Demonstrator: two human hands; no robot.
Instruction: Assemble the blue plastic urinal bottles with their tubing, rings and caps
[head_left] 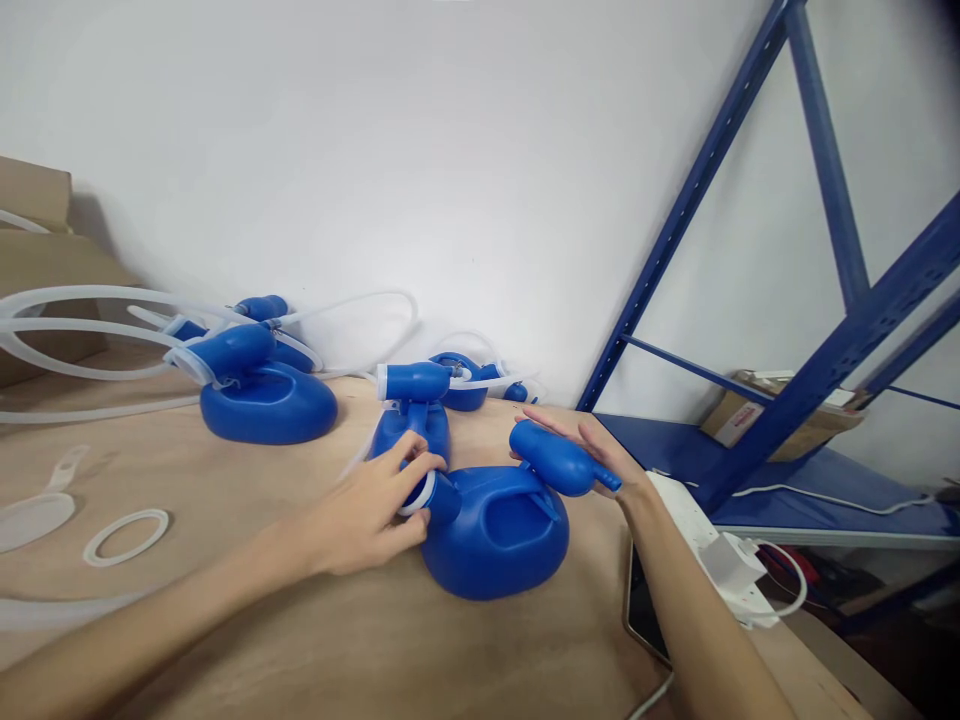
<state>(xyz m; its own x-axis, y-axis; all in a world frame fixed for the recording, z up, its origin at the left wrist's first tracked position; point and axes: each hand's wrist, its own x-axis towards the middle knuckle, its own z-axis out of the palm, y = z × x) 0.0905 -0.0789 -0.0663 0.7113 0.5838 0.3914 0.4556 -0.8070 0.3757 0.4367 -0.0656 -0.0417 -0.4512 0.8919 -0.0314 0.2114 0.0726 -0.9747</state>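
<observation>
A blue plastic urinal bottle [491, 555] with a recessed handle stands on the wooden table in front of me. My left hand [382, 505] is closed on a white ring [424, 495] at the bottle's mouth, fingers curled around its rim. Above the bottle's right end lies a blue cup-shaped piece [559, 458] with a ribbed hose nozzle. My right hand [600, 448] is against the far side of this piece, its fingers stretched out and partly hidden by it. Just behind my left hand is another blue bottle [382, 435], topped by a blue piece [416, 381] with a white rim.
More blue bottles [270, 410] with clear hoses [90, 292] stand at the back left, near a cardboard box [37, 195]. A loose white ring [127, 537] and a white lid [34, 522] lie left. A phone [645, 605], power strip [682, 510] and blue shelf rack [810, 300] are right.
</observation>
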